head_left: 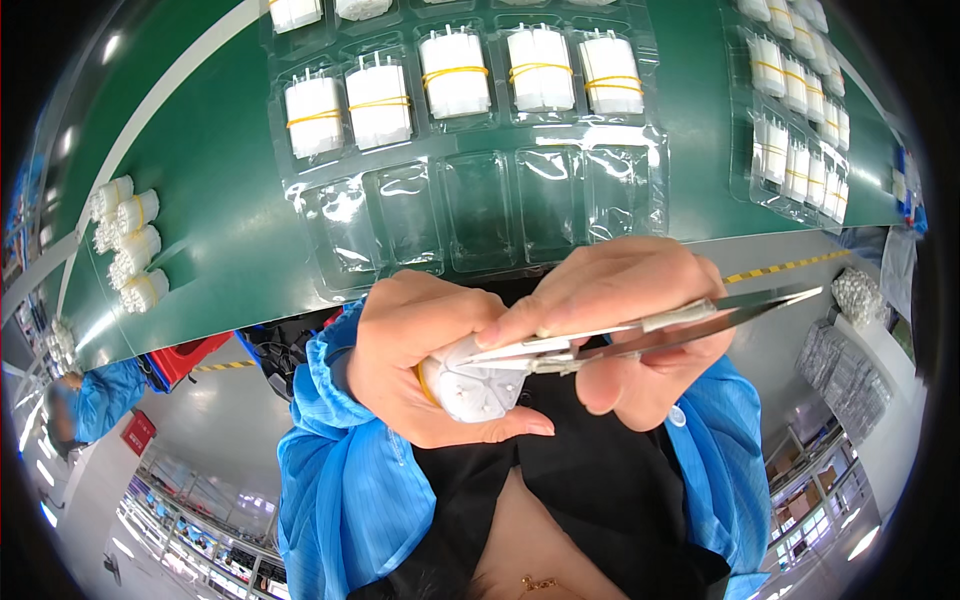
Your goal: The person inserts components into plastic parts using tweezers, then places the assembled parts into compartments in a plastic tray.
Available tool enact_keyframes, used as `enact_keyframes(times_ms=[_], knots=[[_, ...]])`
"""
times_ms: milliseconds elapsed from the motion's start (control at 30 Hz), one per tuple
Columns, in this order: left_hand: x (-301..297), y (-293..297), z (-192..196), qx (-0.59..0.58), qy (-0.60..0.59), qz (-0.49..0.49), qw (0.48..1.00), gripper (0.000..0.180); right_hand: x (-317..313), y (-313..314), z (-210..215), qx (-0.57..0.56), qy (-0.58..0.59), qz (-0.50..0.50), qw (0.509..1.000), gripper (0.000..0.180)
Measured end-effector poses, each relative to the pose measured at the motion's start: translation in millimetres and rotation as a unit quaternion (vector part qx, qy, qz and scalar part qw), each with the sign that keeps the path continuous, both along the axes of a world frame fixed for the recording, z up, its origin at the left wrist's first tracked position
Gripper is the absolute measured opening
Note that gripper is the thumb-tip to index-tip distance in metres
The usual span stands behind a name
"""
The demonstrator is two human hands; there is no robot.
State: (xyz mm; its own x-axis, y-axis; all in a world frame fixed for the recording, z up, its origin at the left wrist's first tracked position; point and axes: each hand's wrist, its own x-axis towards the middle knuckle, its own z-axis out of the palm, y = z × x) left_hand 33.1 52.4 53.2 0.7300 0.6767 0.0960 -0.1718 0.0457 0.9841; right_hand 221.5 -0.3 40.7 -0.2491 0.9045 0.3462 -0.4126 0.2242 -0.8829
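Note:
My left hand (415,350) is wrapped round a bundle of white parts (478,388), held with its end face up. A bit of yellow rubber band (428,385) shows at the bundle's side. My right hand (640,320) is closed on metal tweezers (690,328), gripped between thumb and fingers. One end of the tweezers reaches the bundle's end face; the other sticks out to the right. Whether the tips grip anything there, I cannot tell. Beyond my hands lies a clear plastic tray (478,262), its front row of pockets empty.
White bundles with yellow bands (455,75) stand in the tray's farther pockets. A second filled tray (795,165) is on the green table (215,235) at the right. Loose bundles (135,250) are grouped at the left. Another person's blue sleeve (108,395) shows at far left.

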Motion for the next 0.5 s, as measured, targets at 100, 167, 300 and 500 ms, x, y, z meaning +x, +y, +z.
enact_keyframes(times_ms=[100, 167, 300, 500], knots=[[-5, 0, -5, 0.029, 0.011, -0.023, 0.999, 0.046, 3, 2, -4, 0.011, -0.040, 0.014, 0.999, 0.037], [-7, 2, -9, 0.054, 0.008, -0.039, 0.998, 0.046, -3, 1, -4, 0.019, -0.011, -0.029, 0.999, 0.035], [-4, 4, -5, 0.084, 0.044, -0.084, 0.992, 0.045, -10, -5, 7, 0.028, -0.054, -0.123, 0.991, 0.030], [-6, 4, -9, 0.133, 0.106, -0.068, 0.983, 0.041, -6, 4, 14, 0.061, -0.194, -0.107, 0.973, 0.027]])
